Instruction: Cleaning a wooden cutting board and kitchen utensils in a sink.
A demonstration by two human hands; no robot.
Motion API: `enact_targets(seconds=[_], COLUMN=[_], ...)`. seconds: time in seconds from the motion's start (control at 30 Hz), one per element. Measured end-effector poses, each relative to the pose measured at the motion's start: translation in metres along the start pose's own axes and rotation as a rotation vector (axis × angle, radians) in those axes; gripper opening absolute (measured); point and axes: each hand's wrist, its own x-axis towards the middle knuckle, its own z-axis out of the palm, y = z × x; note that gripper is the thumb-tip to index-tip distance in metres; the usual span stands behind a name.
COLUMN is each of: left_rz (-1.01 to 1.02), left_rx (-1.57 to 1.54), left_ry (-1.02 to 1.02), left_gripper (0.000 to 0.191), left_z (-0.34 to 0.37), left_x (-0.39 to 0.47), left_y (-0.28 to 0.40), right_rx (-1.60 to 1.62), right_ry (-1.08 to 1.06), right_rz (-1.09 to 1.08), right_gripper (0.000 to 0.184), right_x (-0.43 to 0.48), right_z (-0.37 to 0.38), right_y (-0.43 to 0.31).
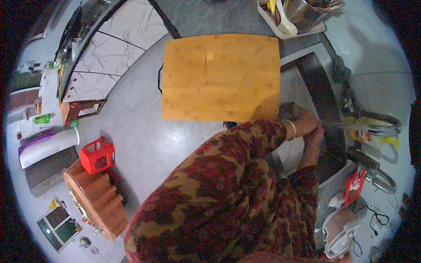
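Observation:
My left hand (307, 123), with a light bracelet at its wrist, reaches over a dark-rimmed sink (332, 98). My right hand (314, 139) meets it from below, and the two touch. A stream of water runs toward them from a curved metal faucet (391, 126). Whether anything lies between the fingers is hidden. Close to the left wrist is a small dark thing (286, 111) that I cannot make out. Left of the sink lies a bamboo cutting board (220, 79) with a black handle at its far side. Patterned sleeves (230, 157) cover both arms.
A tray (282, 34) at the top right holds a white spoon (287, 26) and a metal utensil holder (301, 14). Behind the faucet stands a yellow bottle (368, 136). A red basket (355, 187) sits lower right. A red plastic holder (95, 156) is at the left.

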Motion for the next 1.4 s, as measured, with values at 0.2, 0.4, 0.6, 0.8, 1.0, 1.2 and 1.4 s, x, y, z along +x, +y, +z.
enact_targets(seconds=[0.2, 0.4, 0.6, 0.8, 1.0, 1.2, 1.4], left_rz=[-0.277, -0.650, -0.709, -0.294, 0.047, -0.528, -0.045], left_rx=[0.076, -0.882, -1.022, -0.354, 0.226, -0.497, -0.184], left_ry=[0.258, -0.298, -0.493, -0.322, -0.009, 0.102, 0.210], left_gripper=[0.024, 0.041, 0.039, 0.032, 0.024, 0.034, 0.030], left_z=[-0.014, -0.028, -0.023, -0.073, -0.024, -0.095, -0.043], left_x=[0.011, -0.009, -0.018, -0.021, -0.009, -0.028, -0.032], left_y=[0.037, -0.029, -0.028, 0.002, -0.025, 0.074, 0.008], right_rx=[-0.661, -1.087, -1.100, -2.044, -1.633, -1.221, -0.780], right_ry=[-0.025, -0.211, 0.006, -0.244, 0.070, 0.121, 0.028], right_rz=[-0.164, -0.606, -0.453, -0.638, -0.631, -0.882, -0.322], right_gripper=[0.028, 0.017, 0.031, 0.036, 0.051, 0.058, 0.062], right_x=[-0.044, -0.047, -0.068, -0.075, -0.050, -0.044, -0.046], right_z=[0.036, 0.050, 0.049, 0.072, 0.136, 0.117, 0.078], right_y=[-0.021, -0.031, -0.035, -0.042, -0.071, -0.077, -0.090])
